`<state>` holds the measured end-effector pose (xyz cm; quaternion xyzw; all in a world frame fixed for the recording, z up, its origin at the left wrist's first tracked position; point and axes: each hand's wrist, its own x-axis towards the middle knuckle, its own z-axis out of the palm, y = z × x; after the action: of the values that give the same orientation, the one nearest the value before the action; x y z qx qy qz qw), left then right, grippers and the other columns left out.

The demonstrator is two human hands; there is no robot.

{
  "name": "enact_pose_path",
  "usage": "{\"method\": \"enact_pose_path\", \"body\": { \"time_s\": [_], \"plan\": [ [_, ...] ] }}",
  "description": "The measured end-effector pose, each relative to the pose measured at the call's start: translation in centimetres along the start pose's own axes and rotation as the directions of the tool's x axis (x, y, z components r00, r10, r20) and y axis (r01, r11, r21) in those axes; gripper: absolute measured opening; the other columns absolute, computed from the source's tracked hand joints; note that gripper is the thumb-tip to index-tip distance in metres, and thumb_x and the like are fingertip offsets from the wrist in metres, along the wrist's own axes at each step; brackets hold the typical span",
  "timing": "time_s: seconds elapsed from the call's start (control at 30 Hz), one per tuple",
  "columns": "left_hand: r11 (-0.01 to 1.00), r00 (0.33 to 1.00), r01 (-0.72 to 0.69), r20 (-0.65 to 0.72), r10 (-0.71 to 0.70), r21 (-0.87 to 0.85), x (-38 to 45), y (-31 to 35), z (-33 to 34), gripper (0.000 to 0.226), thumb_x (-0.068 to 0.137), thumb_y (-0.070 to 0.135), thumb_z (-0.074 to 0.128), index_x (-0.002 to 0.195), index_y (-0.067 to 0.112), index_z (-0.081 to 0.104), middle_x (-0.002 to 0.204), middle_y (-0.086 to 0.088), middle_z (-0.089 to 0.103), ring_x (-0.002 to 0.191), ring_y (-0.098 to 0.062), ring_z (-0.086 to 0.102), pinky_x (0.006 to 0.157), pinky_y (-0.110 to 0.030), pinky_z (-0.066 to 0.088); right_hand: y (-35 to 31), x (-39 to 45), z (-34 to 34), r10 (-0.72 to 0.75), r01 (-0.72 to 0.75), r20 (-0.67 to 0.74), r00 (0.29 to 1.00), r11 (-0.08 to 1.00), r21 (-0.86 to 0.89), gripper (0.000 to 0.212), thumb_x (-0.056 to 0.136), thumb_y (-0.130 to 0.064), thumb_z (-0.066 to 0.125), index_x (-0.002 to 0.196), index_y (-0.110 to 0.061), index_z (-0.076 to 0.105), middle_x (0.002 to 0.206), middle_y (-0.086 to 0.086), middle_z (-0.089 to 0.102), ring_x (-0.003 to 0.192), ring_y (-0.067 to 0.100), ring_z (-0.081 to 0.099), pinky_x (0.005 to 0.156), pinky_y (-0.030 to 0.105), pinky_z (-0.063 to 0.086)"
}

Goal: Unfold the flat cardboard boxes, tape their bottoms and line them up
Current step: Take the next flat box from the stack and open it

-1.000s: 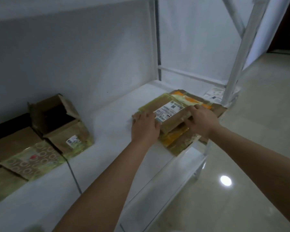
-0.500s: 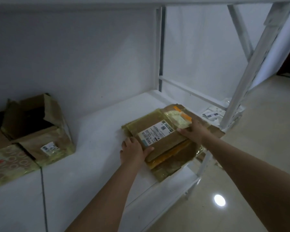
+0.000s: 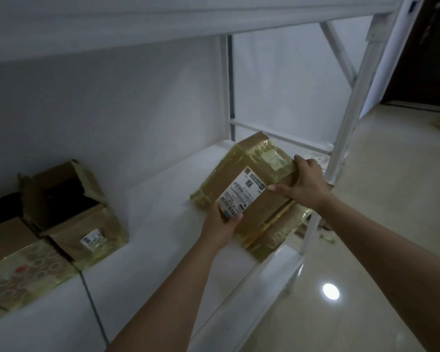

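Looks like a storeroom / packing area: white metal shelving rack point(image 3: 351, 102) w/ bare white shelf boards point(image 3: 148, 207), used brown cardboard boxes covered in yellowish tape point(image 3: 74, 212) w/ printed shipping labels, glossy beige tiled floor point(image 3: 381, 224), plain white wall point(image 3: 99, 110), dark doorway point(image 3: 427, 52) at far right

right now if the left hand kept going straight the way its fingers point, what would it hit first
The left hand already grips the near edge of the flat cardboard box, fingers pointing up and away. Pushed on, it would meet that box at once; beyond it, probably the white back wall, though depth is unclear.
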<state>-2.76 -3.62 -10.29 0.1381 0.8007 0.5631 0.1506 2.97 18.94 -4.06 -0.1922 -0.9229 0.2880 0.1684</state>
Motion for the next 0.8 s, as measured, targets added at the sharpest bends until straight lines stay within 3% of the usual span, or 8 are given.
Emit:
{"method": "enact_pose_path", "body": {
  "time_s": [0.07, 0.2, 0.3, 0.37, 0.47, 0.57, 0.7, 0.8],
  "plan": [
    [0.994, 0.999, -0.031, -0.016, 0.029, -0.105, -0.9, 0.3, -0.9, 0.043, 0.091, 0.023, 0.067, 0.129, 0.013, 0.052, 0.125, -0.001, 0.062, 0.115, -0.017, 0.059, 0.088, -0.026, 0.050, -1.3, -2.5, -0.3, -0.011, 0.014, -0.074, 0.997, 0.999, 0.034, 0.111, 0.060, -0.063, 0.080, 0.145, -0.011, 0.032, 0.134, 0.014, 0.037, 0.127, 0.030, 0.035, 0.108, 0.047, 0.038],
    [0.972, 0.978, -0.076, -0.205, 0.030, -0.223, -4.2, 0.3, -5.0, 0.034, 0.092, 0.030, 0.065, 0.113, 0.007, 0.052, 0.104, -0.001, 0.067, 0.092, -0.016, 0.067, 0.063, -0.011, 0.052, -4.0, -9.0, -0.9, 0.035, -0.011, -0.175, 0.984, 0.991, 0.132, 0.124, 0.051, -0.070, 0.076, 0.149, -0.013, 0.028, 0.136, 0.014, 0.037, 0.130, 0.029, 0.034, 0.112, 0.047, 0.032],
    [0.950, 0.991, -0.039, -0.132, -0.003, -0.309, -7.2, -0.1, -8.5, 0.030, 0.094, 0.035, 0.062, 0.109, 0.011, 0.055, 0.106, -0.005, 0.068, 0.096, -0.022, 0.068, 0.080, -0.037, 0.059, -6.1, -14.4, -0.1, 0.058, -0.049, -0.137, 0.989, 0.996, 0.069, 0.132, 0.047, -0.081, 0.074, 0.152, -0.017, 0.023, 0.142, 0.010, 0.038, 0.135, 0.028, 0.034, 0.115, 0.050, 0.020],
    [0.934, 0.996, -0.053, -0.087, 0.024, -0.354, -9.3, -0.2, -10.8, 0.016, 0.096, 0.030, 0.060, 0.101, 0.015, 0.058, 0.106, -0.009, 0.070, 0.098, -0.026, 0.069, 0.083, -0.045, 0.058, -7.0, -17.9, 0.7, 0.097, -0.083, -0.102, 0.990, 0.988, 0.130, 0.120, 0.050, -0.084, 0.067, 0.147, -0.024, 0.032, 0.138, 0.002, 0.048, 0.129, 0.022, 0.044, 0.114, 0.050, 0.022],
    [0.941, 0.993, -0.120, -0.052, 0.109, -0.318, -12.9, -0.6, -13.5, 0.009, 0.097, 0.021, 0.058, 0.097, 0.013, 0.055, 0.101, -0.006, 0.070, 0.097, -0.026, 0.070, 0.078, -0.042, 0.059, -8.7, -21.8, 1.3, 0.225, -0.168, -0.046, 0.973, 0.834, 0.525, 0.097, 0.055, -0.089, 0.053, 0.128, -0.025, 0.048, 0.115, -0.001, 0.061, 0.111, 0.022, 0.061, 0.094, 0.041, 0.048],
    [0.935, 0.983, -0.183, -0.032, 0.182, -0.304, -17.0, -1.2, -15.4, 0.012, 0.096, 0.018, 0.060, 0.103, 0.010, 0.055, 0.107, -0.008, 0.069, 0.101, -0.024, 0.069, 0.083, -0.042, 0.058, -11.4, -23.8, 1.6, 0.268, -0.205, 0.002, 0.963, 0.731, 0.651, 0.082, 0.066, -0.089, 0.035, 0.119, -0.028, 0.048, 0.111, -0.003, 0.060, 0.105, 0.014, 0.061, 0.082, 0.033, 0.048],
    [0.911, 0.975, -0.220, -0.079, 0.206, -0.347, -23.4, -1.3, -18.4, 0.014, 0.093, 0.019, 0.063, 0.106, 0.022, 0.058, 0.112, -0.004, 0.070, 0.106, -0.020, 0.067, 0.091, -0.043, 0.054, -15.5, -26.6, 3.0, 0.244, -0.170, 0.012, 0.970, 0.641, 0.748, 0.073, 0.087, -0.076, 0.022, 0.132, -0.028, 0.054, 0.127, -0.002, 0.059, 0.120, 0.020, 0.055, 0.105, 0.042, 0.042],
    [0.912, 0.967, -0.257, -0.083, 0.243, -0.319, -28.5, -1.2, -20.3, 0.019, 0.093, 0.024, 0.063, 0.112, 0.028, 0.062, 0.109, 0.006, 0.072, 0.102, -0.012, 0.068, 0.081, -0.027, 0.056, -18.0, -30.3, 4.0, 0.228, -0.200, 0.083, 0.970, 0.560, 0.804, 0.067, 0.095, -0.069, 0.020, 0.137, -0.027, 0.052, 0.126, -0.005, 0.062, 0.122, 0.018, 0.055, 0.106, 0.041, 0.041]
  ]
}}
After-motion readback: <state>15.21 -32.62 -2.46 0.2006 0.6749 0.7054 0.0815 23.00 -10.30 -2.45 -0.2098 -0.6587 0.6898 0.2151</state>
